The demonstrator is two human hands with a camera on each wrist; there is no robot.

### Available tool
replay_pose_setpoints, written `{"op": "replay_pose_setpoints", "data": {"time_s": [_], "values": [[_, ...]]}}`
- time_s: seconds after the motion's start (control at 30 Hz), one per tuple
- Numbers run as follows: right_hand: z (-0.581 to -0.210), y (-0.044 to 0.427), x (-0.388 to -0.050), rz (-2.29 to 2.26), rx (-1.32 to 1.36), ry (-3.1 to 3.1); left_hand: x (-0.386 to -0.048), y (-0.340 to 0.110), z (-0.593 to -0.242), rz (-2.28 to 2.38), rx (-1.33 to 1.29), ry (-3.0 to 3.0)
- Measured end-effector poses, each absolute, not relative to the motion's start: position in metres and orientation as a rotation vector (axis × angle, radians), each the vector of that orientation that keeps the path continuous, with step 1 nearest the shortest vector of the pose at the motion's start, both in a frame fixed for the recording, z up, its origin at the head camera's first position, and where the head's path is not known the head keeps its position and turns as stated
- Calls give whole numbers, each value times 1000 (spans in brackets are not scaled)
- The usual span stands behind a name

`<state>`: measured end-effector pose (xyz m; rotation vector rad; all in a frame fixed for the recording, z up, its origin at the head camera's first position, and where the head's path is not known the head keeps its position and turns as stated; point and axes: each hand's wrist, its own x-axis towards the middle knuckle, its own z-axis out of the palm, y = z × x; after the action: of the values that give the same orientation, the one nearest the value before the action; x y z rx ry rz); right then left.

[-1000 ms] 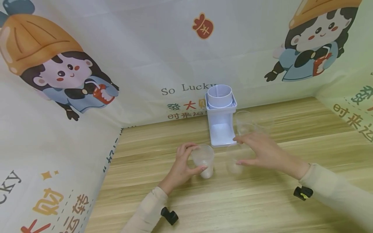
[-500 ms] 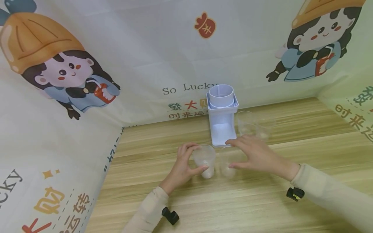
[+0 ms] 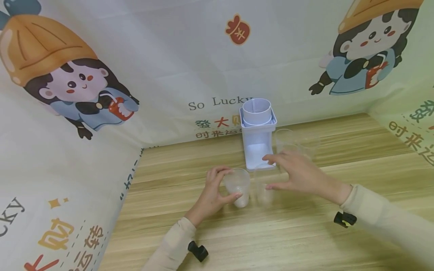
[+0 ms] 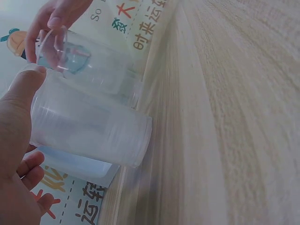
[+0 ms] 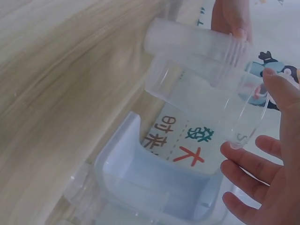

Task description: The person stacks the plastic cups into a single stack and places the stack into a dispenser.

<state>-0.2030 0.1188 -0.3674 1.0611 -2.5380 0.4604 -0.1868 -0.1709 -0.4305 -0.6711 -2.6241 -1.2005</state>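
Note:
My left hand grips a stack of cloudy plastic cups near the rim, thumb on the near side. Several close rim lines show on the stack in the right wrist view. To its right, my right hand holds one clear plastic cup at its rim between thumb and fingers. That clear cup is nearly see-through and stands beside the stack. Whether its base touches the table cannot be told. In the left wrist view the cloudy stack appears upright with its base at the tabletop.
A pale lilac cup holder with a round tube on top stands behind the hands, against the printed backdrop. More clear cups stand right of it, partly hidden by my right hand. The wood-grain table extends in front.
My right hand has carried its clear cup left, closer to the stack, then slightly up and away from me. The left hand and its stack have stayed put.

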Motion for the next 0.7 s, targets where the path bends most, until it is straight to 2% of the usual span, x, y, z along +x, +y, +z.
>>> {"op": "replay_pose_setpoints", "data": {"time_s": [0.7], "values": [[-313, 124, -210, 498, 1126, -2359, -187, -172, -430, -1202, -680, -2617]]}}
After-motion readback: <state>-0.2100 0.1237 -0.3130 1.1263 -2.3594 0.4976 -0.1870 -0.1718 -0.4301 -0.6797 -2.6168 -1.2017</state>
